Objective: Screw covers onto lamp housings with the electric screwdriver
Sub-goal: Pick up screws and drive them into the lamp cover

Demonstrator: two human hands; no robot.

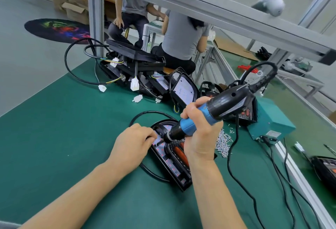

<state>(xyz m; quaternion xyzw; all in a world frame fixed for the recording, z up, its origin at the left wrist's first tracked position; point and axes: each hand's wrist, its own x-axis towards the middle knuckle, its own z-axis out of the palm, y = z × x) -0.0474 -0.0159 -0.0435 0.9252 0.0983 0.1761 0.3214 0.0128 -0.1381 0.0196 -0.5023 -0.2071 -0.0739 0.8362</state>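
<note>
Right now I have the right hand wrapped tight around the blue grip of the electric screwdriver, which leans down and to the left so that its bit meets the upper end of the lamp housing lying flat on the green bench mat. My left hand rests on the housing's left edge, fingers curled in beside the bit; whether they pinch a screw I cannot tell, since the fingertips are hidden. Inside the housing I see a dark cover with orange strips and a board dotted with red points. A black cable loops round the housing's far end. Just right of the housing lies a heap of loose screws, and beyond that a teal power box with the screwdriver's cord running to it. At the far side of the mat sits a pile of more black housings with white connectors. Two seated people work behind the bench frame.
</note>
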